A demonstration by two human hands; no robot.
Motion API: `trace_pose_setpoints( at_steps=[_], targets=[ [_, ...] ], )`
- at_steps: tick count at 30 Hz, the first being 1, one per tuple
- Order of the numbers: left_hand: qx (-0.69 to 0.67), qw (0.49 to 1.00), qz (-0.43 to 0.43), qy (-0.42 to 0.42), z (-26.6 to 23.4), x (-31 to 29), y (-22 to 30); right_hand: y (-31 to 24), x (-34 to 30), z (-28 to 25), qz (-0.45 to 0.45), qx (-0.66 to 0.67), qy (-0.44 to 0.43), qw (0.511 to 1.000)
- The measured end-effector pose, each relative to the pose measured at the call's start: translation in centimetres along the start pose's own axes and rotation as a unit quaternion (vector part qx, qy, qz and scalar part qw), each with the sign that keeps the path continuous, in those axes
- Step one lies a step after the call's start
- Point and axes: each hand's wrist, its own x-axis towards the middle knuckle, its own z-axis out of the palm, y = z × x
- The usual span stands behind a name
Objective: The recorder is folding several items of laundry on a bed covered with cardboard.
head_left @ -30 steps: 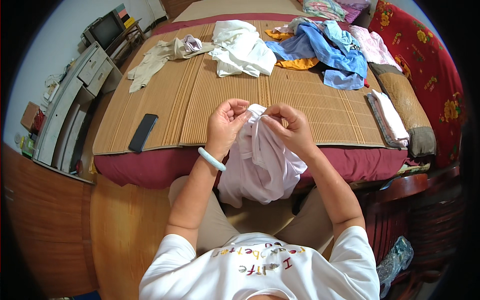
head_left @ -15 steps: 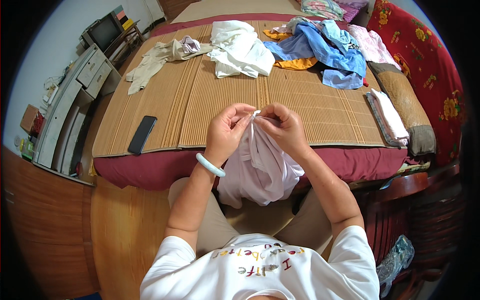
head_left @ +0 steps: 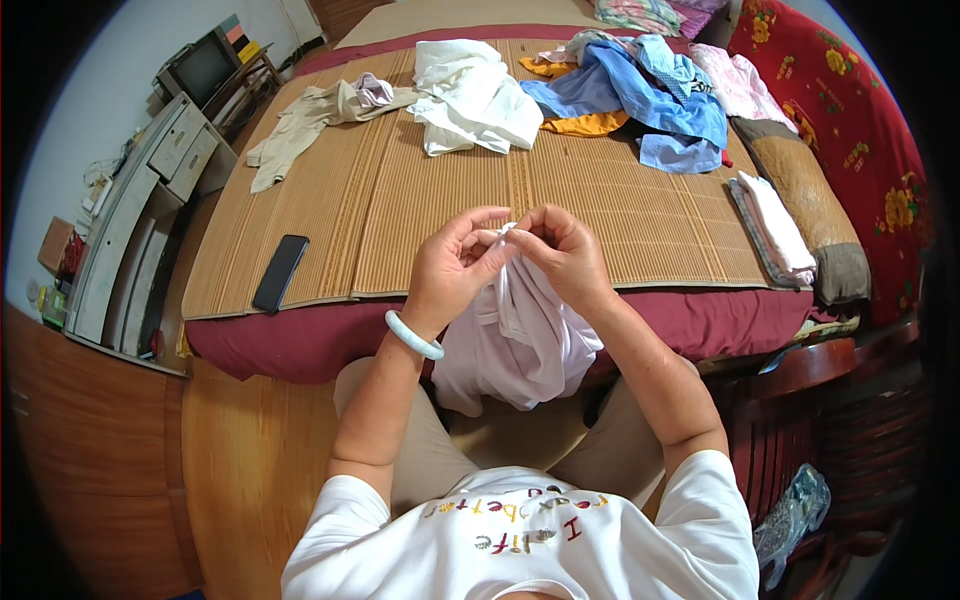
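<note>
A pale pink garment (head_left: 520, 345) hangs from my fingertips over the near edge of the bed, its lower part between my knees. My left hand (head_left: 455, 255), with a pale bangle (head_left: 414, 335) on its wrist, pinches the gathered top from the left. From the right, my right hand (head_left: 562, 252) pinches the same narrow white strip or tie of cloth at the top. The two hands almost meet there. Exactly what the fingertips grip is partly hidden, and the garment's kind cannot be made out.
On the bed mat (head_left: 440, 225) lie a black phone (head_left: 281, 273), a beige garment (head_left: 310, 125), white cloth (head_left: 475, 100), a blue and orange clothes heap (head_left: 650, 95) and folded clothes (head_left: 775, 230). A long pillow (head_left: 800, 205) lies rightmost. A wooden chair (head_left: 815, 375) stands near right, a desk (head_left: 150, 215) left.
My fingers have shifted slightly at the cloth's top, the left thumb moving in toward the right fingertips. The garment still hangs from both hands. The whole view has shifted a little.
</note>
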Motion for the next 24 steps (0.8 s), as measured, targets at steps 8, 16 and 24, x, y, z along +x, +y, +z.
trace_pose_setpoints(
  at_steps=[8, 16, 24],
  targets=[
    [-0.019, 0.999, -0.029, -0.012, -1.8, 0.5, 0.1, -1.5, 1.0, -2.8, 0.011, -0.121, -0.127, 0.984],
    [-0.23, 0.971, -0.033, -0.05, -5.8, -0.2, 0.9, -3.4, 0.8, -6.8, 0.077, -0.28, -0.261, 0.921],
    [-0.405, 0.906, 0.053, -0.111, -7.7, -0.6, 1.7, -1.8, -1.8, -4.4, 0.065, -0.069, -0.43, 0.898]
  ],
)
